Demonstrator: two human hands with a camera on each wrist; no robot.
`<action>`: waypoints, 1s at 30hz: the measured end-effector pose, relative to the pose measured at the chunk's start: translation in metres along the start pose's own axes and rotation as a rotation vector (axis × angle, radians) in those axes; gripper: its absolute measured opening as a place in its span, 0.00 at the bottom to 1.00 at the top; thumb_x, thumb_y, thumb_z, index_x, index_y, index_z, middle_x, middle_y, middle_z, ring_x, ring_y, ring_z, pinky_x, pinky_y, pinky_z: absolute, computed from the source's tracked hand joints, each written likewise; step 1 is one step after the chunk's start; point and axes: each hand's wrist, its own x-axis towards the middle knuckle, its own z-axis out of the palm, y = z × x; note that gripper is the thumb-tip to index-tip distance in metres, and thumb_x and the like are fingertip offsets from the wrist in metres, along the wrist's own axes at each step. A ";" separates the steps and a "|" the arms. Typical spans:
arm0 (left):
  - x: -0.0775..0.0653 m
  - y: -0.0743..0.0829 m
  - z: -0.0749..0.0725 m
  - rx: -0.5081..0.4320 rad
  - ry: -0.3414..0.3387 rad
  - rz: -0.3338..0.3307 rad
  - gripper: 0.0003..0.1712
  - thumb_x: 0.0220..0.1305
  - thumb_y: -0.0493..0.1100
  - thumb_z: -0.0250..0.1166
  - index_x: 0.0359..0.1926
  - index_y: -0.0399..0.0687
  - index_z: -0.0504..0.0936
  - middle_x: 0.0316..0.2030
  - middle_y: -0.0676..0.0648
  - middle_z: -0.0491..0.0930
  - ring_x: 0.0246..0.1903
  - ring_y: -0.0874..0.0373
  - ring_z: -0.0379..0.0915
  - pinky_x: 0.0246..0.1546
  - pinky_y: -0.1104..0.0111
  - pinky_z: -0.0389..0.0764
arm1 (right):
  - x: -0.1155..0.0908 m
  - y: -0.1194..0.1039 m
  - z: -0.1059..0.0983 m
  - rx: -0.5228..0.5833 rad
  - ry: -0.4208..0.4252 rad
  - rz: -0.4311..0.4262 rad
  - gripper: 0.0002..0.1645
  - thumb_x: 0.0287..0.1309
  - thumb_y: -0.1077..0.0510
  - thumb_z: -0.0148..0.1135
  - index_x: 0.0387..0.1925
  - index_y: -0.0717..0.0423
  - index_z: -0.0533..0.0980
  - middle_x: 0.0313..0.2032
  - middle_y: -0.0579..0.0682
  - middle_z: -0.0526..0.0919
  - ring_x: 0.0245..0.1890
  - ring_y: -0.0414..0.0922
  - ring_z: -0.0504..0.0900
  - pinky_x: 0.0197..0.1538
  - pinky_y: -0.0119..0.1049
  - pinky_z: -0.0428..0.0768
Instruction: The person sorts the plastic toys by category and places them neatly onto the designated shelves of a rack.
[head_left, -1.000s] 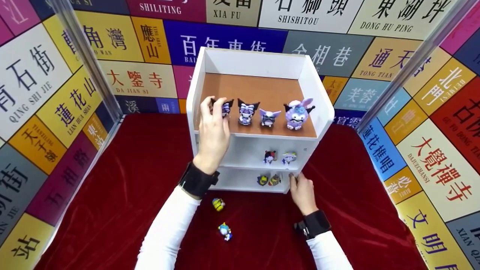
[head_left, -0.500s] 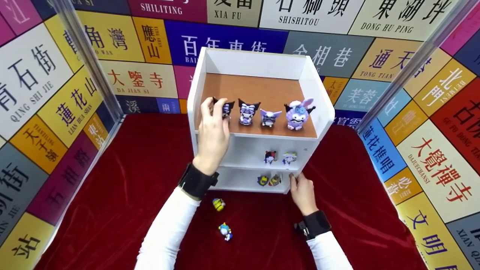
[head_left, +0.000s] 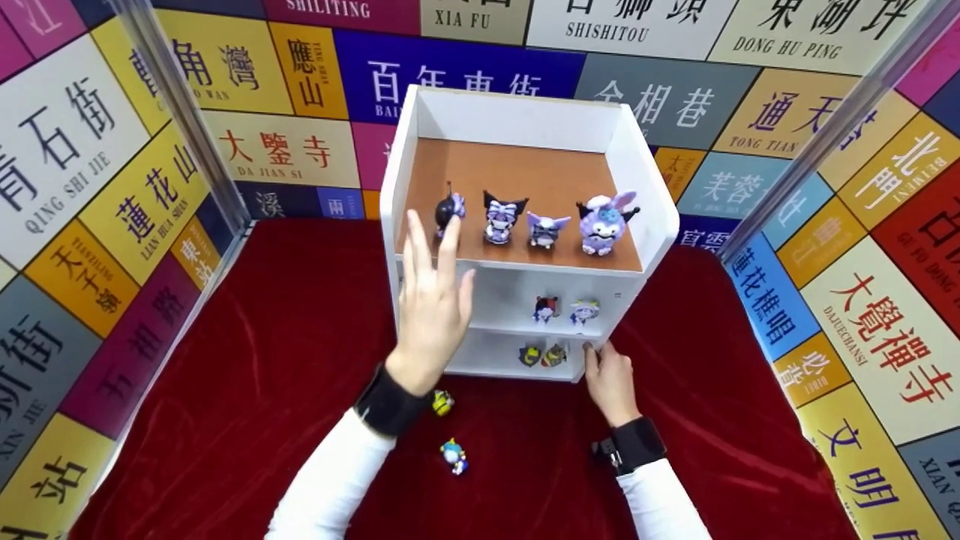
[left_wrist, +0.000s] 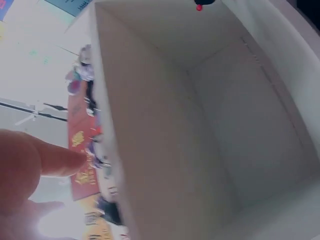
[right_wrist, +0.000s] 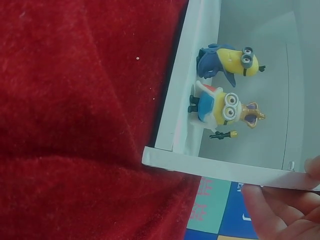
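A white toy shelf (head_left: pixel 654 240) with a brown top stands on red cloth. My left hand (head_left: pixel 429 319), fingers spread and holding nothing, is in front of its top left. Just beyond the fingertips stands a black-and-purple figurine (head_left: pixel 450 204), turned sideways and partly covered by the fingers. To its right are a bow-wearing figurine (head_left: pixel 498 217), a purple-eared one (head_left: pixel 543 229) and a furry purple one (head_left: pixel 602 226). My right hand (head_left: pixel 615 384) pinches the shelf's lower right side panel. Beside it, in the right wrist view, stand a blue-clad minion (right_wrist: pixel 227 61) and a crowned minion (right_wrist: pixel 217 107).
Two more figurines, one red-and-black (head_left: pixel 546 308) and one white (head_left: pixel 584 311), stand on the middle shelf. On the red cloth (head_left: pixel 540 465) in front lie a yellow toy (head_left: pixel 442 403) and a blue-and-white toy (head_left: pixel 454 456). Sign-printed walls (head_left: pixel 465 64) surround the area.
My left hand has let go of the leftmost figurine, drawn slightly down toward me and spread its fingers. That figurine now faces sideways. My right hand keeps its hold on the panel.
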 end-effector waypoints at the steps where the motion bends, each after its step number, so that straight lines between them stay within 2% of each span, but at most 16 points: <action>1: 0.002 -0.002 0.001 -0.001 -0.005 -0.008 0.36 0.68 0.39 0.64 0.74 0.48 0.62 0.75 0.25 0.49 0.71 0.33 0.58 0.52 0.47 0.84 | 0.000 0.001 0.000 -0.004 0.000 0.002 0.09 0.67 0.63 0.59 0.30 0.62 0.76 0.15 0.53 0.75 0.17 0.46 0.72 0.22 0.42 0.72; 4: 0.009 -0.007 0.004 -0.006 -0.005 -0.029 0.32 0.68 0.39 0.64 0.71 0.48 0.66 0.74 0.27 0.56 0.66 0.37 0.65 0.53 0.47 0.83 | -0.002 0.002 -0.001 -0.008 -0.009 0.009 0.10 0.67 0.63 0.59 0.29 0.62 0.75 0.14 0.52 0.74 0.16 0.45 0.71 0.21 0.40 0.71; 9: 0.023 -0.008 0.007 -0.033 0.033 -0.031 0.27 0.68 0.38 0.64 0.66 0.45 0.70 0.68 0.30 0.66 0.58 0.39 0.71 0.53 0.49 0.82 | -0.004 0.001 0.000 -0.006 -0.015 0.013 0.10 0.67 0.63 0.59 0.29 0.62 0.75 0.14 0.50 0.72 0.16 0.45 0.70 0.22 0.40 0.70; 14: 0.038 -0.006 0.009 -0.059 0.053 -0.053 0.21 0.67 0.38 0.65 0.57 0.38 0.71 0.61 0.34 0.71 0.57 0.40 0.73 0.57 0.50 0.80 | -0.002 0.000 0.000 -0.004 -0.013 0.018 0.09 0.67 0.62 0.59 0.30 0.63 0.76 0.15 0.50 0.72 0.17 0.47 0.71 0.23 0.42 0.71; 21: 0.051 -0.004 0.007 -0.068 0.011 -0.153 0.17 0.69 0.37 0.63 0.53 0.37 0.68 0.53 0.38 0.69 0.52 0.41 0.79 0.54 0.54 0.83 | -0.001 0.000 -0.002 -0.009 -0.012 0.016 0.08 0.67 0.62 0.59 0.33 0.64 0.77 0.16 0.54 0.75 0.20 0.51 0.76 0.25 0.49 0.75; 30: 0.056 -0.003 0.001 -0.081 -0.077 -0.197 0.18 0.70 0.33 0.59 0.59 0.39 0.68 0.55 0.38 0.68 0.45 0.40 0.81 0.49 0.55 0.85 | 0.001 -0.001 -0.003 -0.011 -0.016 0.013 0.08 0.67 0.63 0.58 0.33 0.64 0.77 0.17 0.55 0.77 0.20 0.50 0.76 0.25 0.48 0.75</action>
